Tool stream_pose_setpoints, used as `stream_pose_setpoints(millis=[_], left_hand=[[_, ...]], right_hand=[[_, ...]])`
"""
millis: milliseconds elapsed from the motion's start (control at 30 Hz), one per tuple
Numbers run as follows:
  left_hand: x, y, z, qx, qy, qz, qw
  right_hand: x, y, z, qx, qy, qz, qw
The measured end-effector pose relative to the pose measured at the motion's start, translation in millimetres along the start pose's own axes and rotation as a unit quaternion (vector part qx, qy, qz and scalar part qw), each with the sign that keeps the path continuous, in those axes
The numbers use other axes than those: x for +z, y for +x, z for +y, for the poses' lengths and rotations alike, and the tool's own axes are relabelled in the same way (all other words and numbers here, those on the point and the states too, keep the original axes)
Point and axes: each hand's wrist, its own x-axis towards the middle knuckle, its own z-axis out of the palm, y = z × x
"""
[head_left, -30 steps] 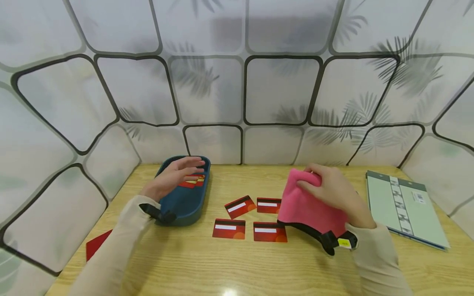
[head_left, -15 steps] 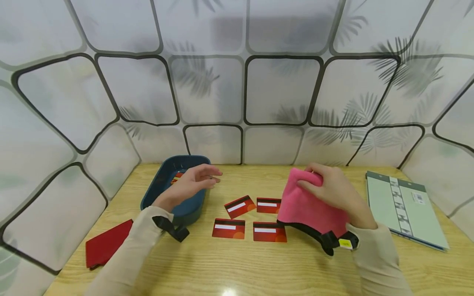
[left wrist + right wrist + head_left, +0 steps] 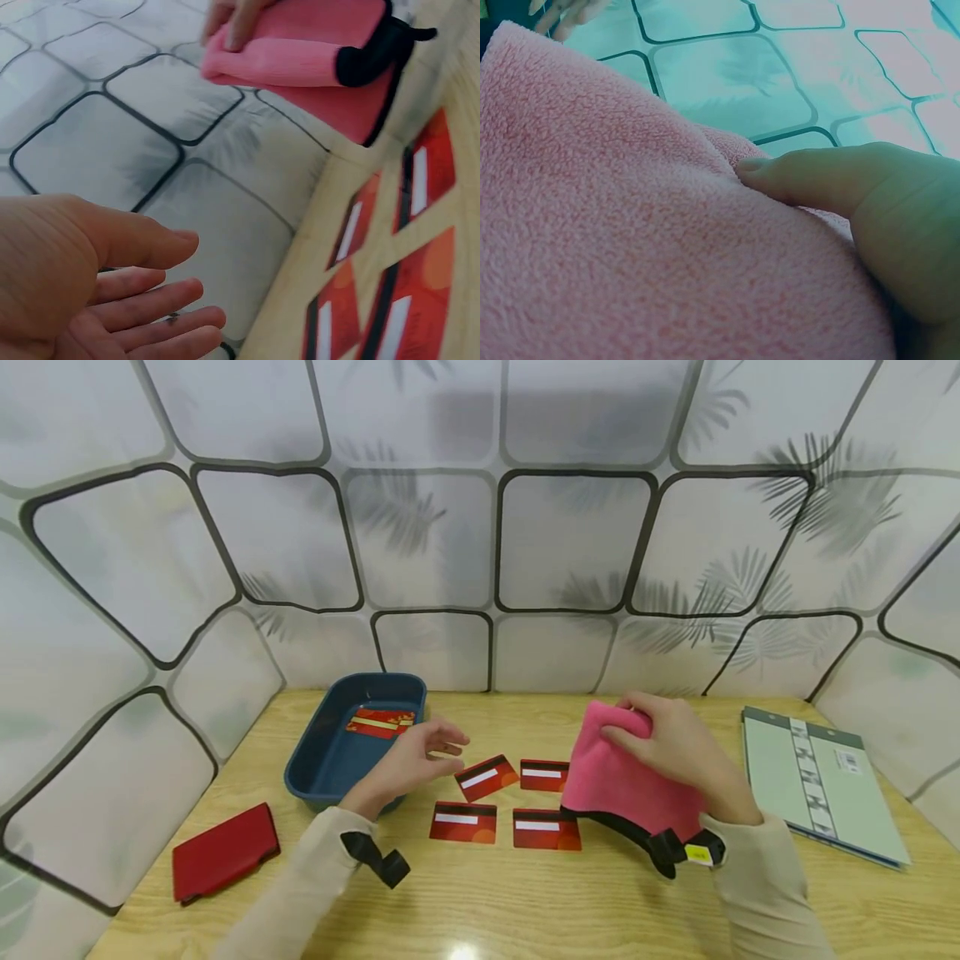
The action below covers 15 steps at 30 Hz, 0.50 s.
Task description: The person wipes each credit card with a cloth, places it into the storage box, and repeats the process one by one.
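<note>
My right hand (image 3: 667,739) pinches a pink fleecy cloth (image 3: 630,785) with black edging, thumb on the near side. In the right wrist view the thumb (image 3: 802,176) presses into its fuzzy fold. The cloth hangs over the right side of the table, overlapping the edges of two red cards. Several red cards with black stripes and white strips lie mid-table, among them a tilted card (image 3: 486,778) and a front-left card (image 3: 463,827). My left hand (image 3: 416,756) hovers just left of these cards, holding nothing. Its fingers (image 3: 161,304) are loosely bent, apart from the thumb.
A blue basin (image 3: 315,756) stands at the back left, holding red-and-gold cards (image 3: 375,722). A dark red wallet (image 3: 225,853) lies at the front left. Pale green folders (image 3: 847,802) are at the far right. A patterned curtain (image 3: 570,543) rises behind the table.
My left hand has moved right and toward me, from over the basin to beside the loose cards, uncovering the basin's cards and the wallet. The right hand and pink cloth stay put.
</note>
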Motion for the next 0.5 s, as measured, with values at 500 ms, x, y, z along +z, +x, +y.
stream_pose_setpoints(millis=[500], left_hand=[[46.9,8.0,-27.1,-0.080,0.087,0.064,0.9910]], right_hand=[[0,-2.1,-3,-0.004,-0.004,0.009,0.9999]])
